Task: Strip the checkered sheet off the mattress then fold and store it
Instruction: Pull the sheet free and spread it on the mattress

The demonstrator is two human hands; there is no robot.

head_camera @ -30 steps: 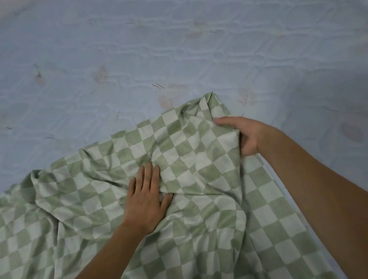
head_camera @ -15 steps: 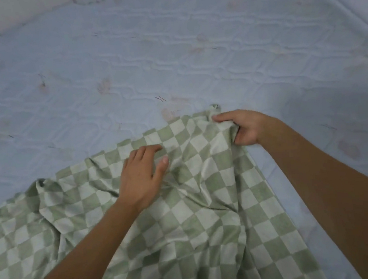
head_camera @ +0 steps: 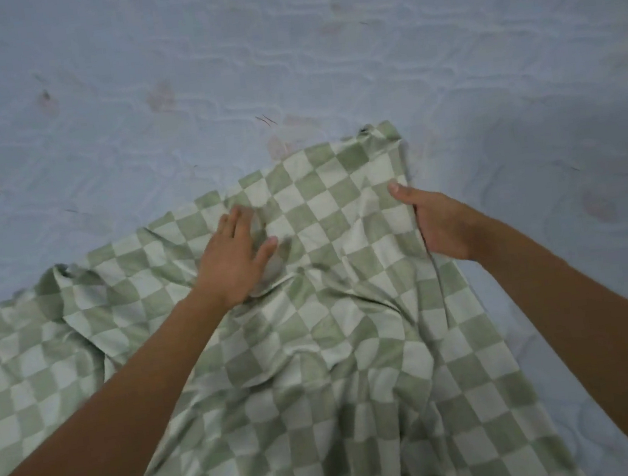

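1. The green-and-white checkered fabric sheet (head_camera: 341, 373) lies loose and rumpled on top of the pale blue quilted mattress (head_camera: 280, 44), not stretched over it. The far part and the right side of the mattress are bare. I judge the stripping to be done.
2. Folding looks barely begun. The cloth is one wrinkled layer being flattened, and no tidy fold shows. Folding and storing are both left to do.
3. Toward the mattress's left side the sheet is bunched into a raised ridge. It runs out of view at the left and at the bottom.
4. The left hand (head_camera: 234, 261) lies palm down on the sheet, just inside the cloth's far edge. Its fingers (head_camera: 237, 223) are straight and close together with the thumb spread. It presses flat and grasps nothing. The fingertips are blurred.
5. Beyond and between the hands, the sheet's far right corner (head_camera: 380, 142) lies flat on the mattress. There is a small dark mark at its tip that I cannot identify.
6. The right hand (head_camera: 437, 222) is at the sheet's right edge. Its thumb (head_camera: 395, 188) is on top of the cloth and its fingers are hidden beneath, so it appears to pinch that edge.
7. Right of that hand there is only bare, faintly stained mattress.
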